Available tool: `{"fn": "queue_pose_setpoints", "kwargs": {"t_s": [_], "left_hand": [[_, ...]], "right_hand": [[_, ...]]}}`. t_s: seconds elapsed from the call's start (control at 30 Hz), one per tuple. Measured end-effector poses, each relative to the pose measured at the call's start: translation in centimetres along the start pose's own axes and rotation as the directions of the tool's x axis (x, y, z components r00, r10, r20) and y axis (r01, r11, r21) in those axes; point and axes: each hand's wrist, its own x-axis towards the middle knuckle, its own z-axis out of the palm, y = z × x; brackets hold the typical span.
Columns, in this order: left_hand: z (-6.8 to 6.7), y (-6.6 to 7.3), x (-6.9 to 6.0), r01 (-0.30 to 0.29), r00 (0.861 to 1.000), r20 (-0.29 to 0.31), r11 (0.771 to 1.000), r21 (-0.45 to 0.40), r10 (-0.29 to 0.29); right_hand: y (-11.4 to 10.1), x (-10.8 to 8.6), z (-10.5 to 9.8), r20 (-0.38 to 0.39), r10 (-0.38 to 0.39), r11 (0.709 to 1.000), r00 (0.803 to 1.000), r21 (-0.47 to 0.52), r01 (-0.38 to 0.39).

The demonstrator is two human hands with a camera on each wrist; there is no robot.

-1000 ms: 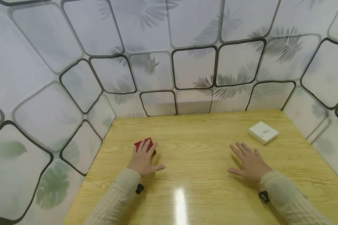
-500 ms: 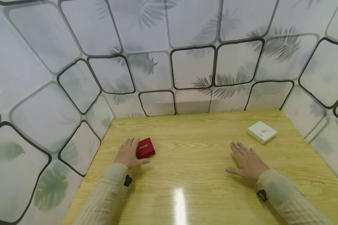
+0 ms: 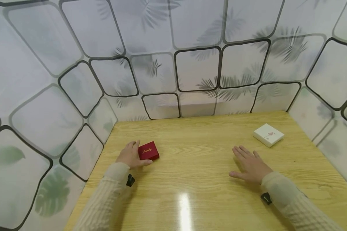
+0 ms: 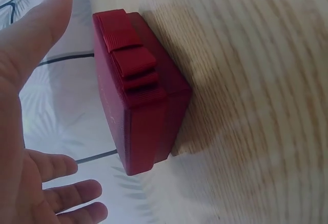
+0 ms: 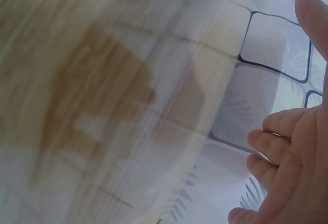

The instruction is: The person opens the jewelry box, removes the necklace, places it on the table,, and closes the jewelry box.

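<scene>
A small dark red jewelry box (image 3: 148, 151) with gold lettering on its lid lies at the left of the table. In the left wrist view the box (image 4: 148, 126) shows a ribbon bow along one side. My left hand (image 3: 130, 156) is beside its left edge, thumb on the near side and fingers spread around without curling on it; whether they touch it I cannot tell. Over the wood at the right hovers my right hand (image 3: 251, 167), fingers extended, holding nothing. Behind that hand sits a white box (image 3: 268, 135) with a pink flower print.
The wooden table (image 3: 191, 138) is bounded by a patterned curtain (image 3: 199, 70) at the back and both sides. A bright light reflection (image 3: 185, 208) falls on the wood near the front.
My left hand has moved left, from over the red box to its left side, uncovering the lettering. The right hand has shifted slightly left. Both boxes stay on the table.
</scene>
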Motion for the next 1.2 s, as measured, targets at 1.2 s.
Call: {"fn": "queue_pose_setpoints", "kwargs": {"t_s": [1.2], "left_hand": [[2.6,-1.3,1.2,0.097,0.988,0.136,0.972,-0.213,-0.069]], "right_hand": [[-1.0,0.5,0.7,-0.001,-0.015,1.000,1.000,0.001,0.015]]}}
